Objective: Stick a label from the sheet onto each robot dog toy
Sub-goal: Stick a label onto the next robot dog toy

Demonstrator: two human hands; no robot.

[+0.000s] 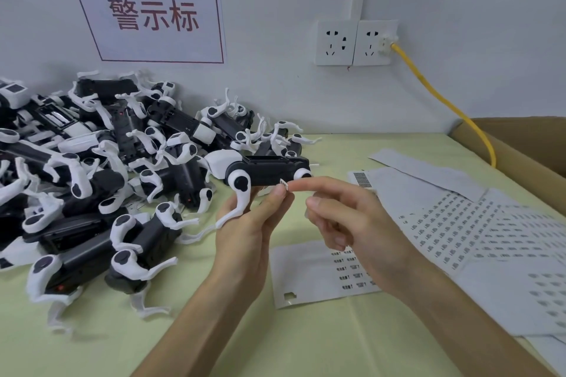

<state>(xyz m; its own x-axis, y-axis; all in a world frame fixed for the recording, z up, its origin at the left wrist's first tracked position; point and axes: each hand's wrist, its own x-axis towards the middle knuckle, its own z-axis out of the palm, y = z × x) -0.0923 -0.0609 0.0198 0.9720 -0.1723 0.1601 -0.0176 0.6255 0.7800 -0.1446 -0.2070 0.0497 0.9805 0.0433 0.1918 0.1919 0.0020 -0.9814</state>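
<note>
My left hand [245, 232] grips a black-and-white robot dog toy [266, 171] from below, holding it above the table with its black body level. A tiny white label [284, 184] sticks to the tip of my right hand's [346, 217] forefinger, right beside the toy's lower side and my left thumb. The other right fingers are curled in. A label sheet [309, 272] with a few rows of labels lies under my right hand. More sheets [477, 232] of small labels are spread to the right.
A big pile of robot dog toys [101, 162] covers the left of the pale green table [214, 330]. A cardboard box [526, 147] stands at the far right. A yellow cable [441, 98] runs from the wall sockets [355, 43] down behind the box.
</note>
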